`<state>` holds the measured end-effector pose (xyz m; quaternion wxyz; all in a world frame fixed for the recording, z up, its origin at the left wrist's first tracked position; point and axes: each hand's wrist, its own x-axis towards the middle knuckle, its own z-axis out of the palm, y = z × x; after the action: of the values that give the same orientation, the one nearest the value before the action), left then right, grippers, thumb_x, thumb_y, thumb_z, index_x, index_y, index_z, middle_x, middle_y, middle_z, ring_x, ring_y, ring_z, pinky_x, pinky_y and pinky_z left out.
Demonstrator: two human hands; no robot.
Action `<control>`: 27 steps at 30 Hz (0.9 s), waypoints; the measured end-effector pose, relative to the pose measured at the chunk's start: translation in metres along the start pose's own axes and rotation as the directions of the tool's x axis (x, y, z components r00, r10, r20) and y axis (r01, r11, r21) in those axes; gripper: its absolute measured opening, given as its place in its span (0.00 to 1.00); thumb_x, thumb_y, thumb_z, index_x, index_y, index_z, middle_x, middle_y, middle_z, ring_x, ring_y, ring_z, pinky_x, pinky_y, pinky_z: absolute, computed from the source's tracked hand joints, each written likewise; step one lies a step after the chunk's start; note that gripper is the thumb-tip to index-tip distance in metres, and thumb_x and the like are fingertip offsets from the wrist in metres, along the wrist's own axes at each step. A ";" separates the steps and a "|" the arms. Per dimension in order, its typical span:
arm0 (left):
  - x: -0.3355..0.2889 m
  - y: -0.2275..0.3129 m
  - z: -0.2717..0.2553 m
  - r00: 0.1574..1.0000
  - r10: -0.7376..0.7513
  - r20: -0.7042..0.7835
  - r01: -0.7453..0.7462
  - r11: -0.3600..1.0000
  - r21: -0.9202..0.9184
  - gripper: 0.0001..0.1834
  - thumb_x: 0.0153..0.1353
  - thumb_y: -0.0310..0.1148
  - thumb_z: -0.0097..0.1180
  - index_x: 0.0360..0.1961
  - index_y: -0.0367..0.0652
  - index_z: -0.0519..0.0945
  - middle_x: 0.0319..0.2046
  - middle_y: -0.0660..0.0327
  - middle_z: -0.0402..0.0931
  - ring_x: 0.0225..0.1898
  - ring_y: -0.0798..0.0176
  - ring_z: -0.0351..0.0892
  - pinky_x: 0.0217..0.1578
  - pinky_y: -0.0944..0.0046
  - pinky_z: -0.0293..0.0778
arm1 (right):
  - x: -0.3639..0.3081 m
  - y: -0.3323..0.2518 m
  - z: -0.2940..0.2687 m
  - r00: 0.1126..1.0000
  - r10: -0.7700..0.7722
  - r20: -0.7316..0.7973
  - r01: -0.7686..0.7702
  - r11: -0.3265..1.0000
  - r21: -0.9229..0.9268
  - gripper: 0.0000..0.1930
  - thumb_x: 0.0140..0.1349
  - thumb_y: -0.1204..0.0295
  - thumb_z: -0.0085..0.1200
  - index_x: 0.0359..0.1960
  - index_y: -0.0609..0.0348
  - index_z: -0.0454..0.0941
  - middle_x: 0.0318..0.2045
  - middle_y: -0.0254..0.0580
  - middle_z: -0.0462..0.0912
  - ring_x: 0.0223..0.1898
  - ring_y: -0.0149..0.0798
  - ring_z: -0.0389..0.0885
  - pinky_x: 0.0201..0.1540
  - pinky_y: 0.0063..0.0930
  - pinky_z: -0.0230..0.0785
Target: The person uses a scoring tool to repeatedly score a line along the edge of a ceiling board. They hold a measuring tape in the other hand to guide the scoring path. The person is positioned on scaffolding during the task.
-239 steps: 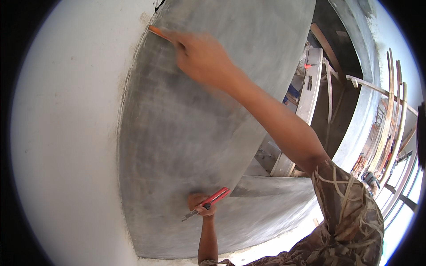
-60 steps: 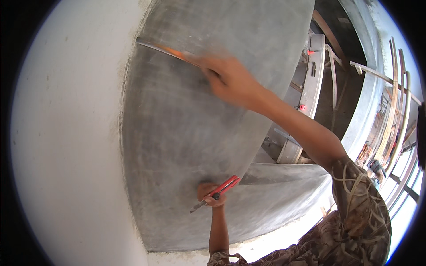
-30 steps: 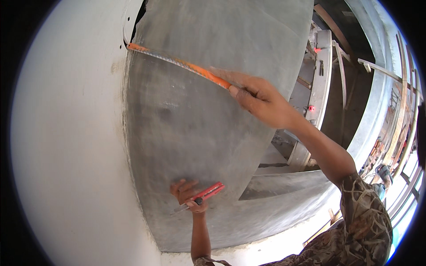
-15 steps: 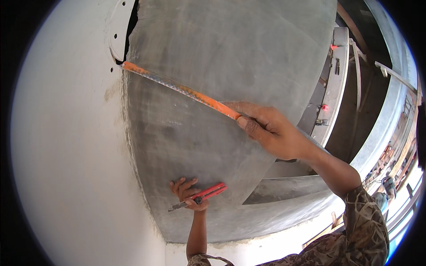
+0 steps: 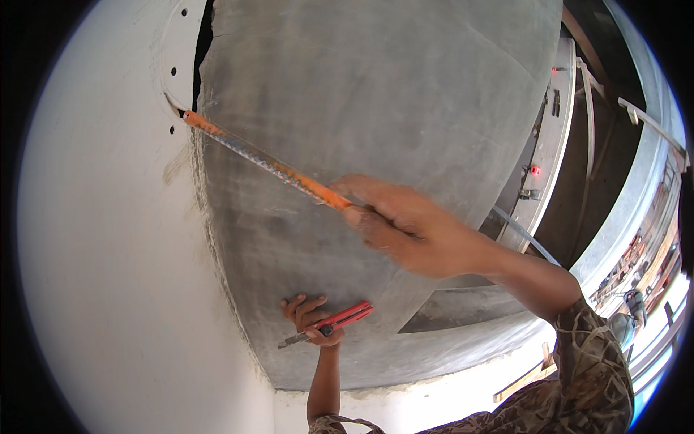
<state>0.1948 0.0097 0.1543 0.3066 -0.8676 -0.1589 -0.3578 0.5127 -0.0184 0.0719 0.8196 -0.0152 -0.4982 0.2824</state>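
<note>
My right hand pinches one end of a long orange hacksaw blade, its paint worn and its toothed edge pale. The blade slants up to the left across a large grey board. Its far tip is at the dark gap where the board meets the white panel. Lower down, my left hand has its fingers spread on the board. A red utility knife is held under its thumb, with the knife's blade out and pointing lower left.
The white panel has several dark holes near a curved cut along the gap. At the right, a narrow ledge carries pliers and a small red item. Metal framing and scattered materials lie beyond and below.
My right hand has moved left and slightly down, carrying the hacksaw blade's tip farther left along the gap. My left hand still holds the utility knife in nearly the same place.
</note>
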 end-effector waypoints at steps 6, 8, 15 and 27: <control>0.005 0.001 -0.014 0.999 0.046 0.015 -0.046 0.997 0.053 0.29 0.72 0.47 0.21 0.15 0.50 0.64 0.25 0.64 0.80 0.53 0.57 0.69 0.67 0.46 0.46 | 0.045 -0.022 0.023 0.998 0.052 0.031 -0.058 0.972 0.229 0.11 0.75 0.66 0.38 0.43 0.61 0.69 0.25 0.30 0.62 0.25 0.24 0.61 0.28 0.24 0.58; 0.006 0.001 -0.008 0.999 0.036 -0.004 -0.036 0.999 0.033 0.29 0.72 0.47 0.22 0.15 0.51 0.64 0.24 0.65 0.80 0.52 0.58 0.69 0.66 0.46 0.47 | 0.066 -0.022 0.027 0.998 0.055 0.034 -0.062 0.968 0.242 0.11 0.74 0.66 0.38 0.40 0.60 0.69 0.23 0.29 0.62 0.23 0.23 0.60 0.26 0.25 0.57; 0.003 -0.002 0.000 1.000 0.015 -0.020 -0.014 1.000 0.018 0.28 0.71 0.46 0.23 0.15 0.53 0.66 0.22 0.66 0.80 0.52 0.61 0.71 0.67 0.48 0.47 | 0.121 -0.019 0.036 0.997 -0.014 -0.075 0.024 0.991 0.128 0.12 0.74 0.68 0.36 0.36 0.62 0.69 0.21 0.29 0.63 0.22 0.24 0.61 0.24 0.26 0.58; 0.002 0.002 0.005 0.998 0.008 -0.057 -0.010 0.999 -0.033 0.29 0.71 0.47 0.24 0.14 0.52 0.65 0.21 0.66 0.79 0.51 0.60 0.71 0.67 0.48 0.48 | 0.107 -0.012 0.050 0.979 -0.093 -0.179 0.099 0.995 0.020 0.09 0.72 0.72 0.39 0.35 0.63 0.69 0.18 0.37 0.66 0.20 0.29 0.63 0.25 0.32 0.60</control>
<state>0.1999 0.0110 0.1523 0.2983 -0.8627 -0.1400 -0.3836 0.5137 0.0098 0.1877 0.8737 -0.0046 -0.4190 0.2471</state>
